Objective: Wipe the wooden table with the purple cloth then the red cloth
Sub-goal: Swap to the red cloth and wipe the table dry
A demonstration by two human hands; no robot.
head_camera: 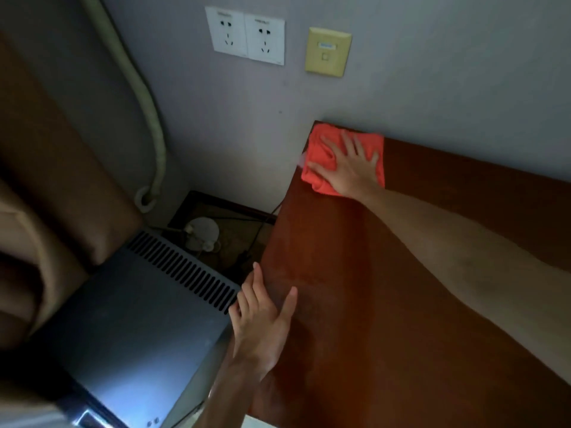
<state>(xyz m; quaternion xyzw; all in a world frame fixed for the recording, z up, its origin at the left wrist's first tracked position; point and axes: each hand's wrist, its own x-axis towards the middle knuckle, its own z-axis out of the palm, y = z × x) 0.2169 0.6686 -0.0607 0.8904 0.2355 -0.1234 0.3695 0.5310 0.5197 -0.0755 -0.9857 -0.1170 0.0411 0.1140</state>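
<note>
The red cloth (321, 156) lies bunched on the far left corner of the reddish-brown wooden table (370, 304), close to the wall. My right hand (349, 168) presses flat on the cloth with fingers spread, the forearm stretched across the table. My left hand (262, 322) rests on the table's left edge, fingers apart, holding nothing. No purple cloth is in view.
A grey metal appliance (139, 319) with a row of vent slots stands against the table's left side. Behind it the floor holds cables and a white round object (202, 233). Wall sockets (247, 35), a beige hose (151, 118) and a brown curtain (46, 180) fill the left.
</note>
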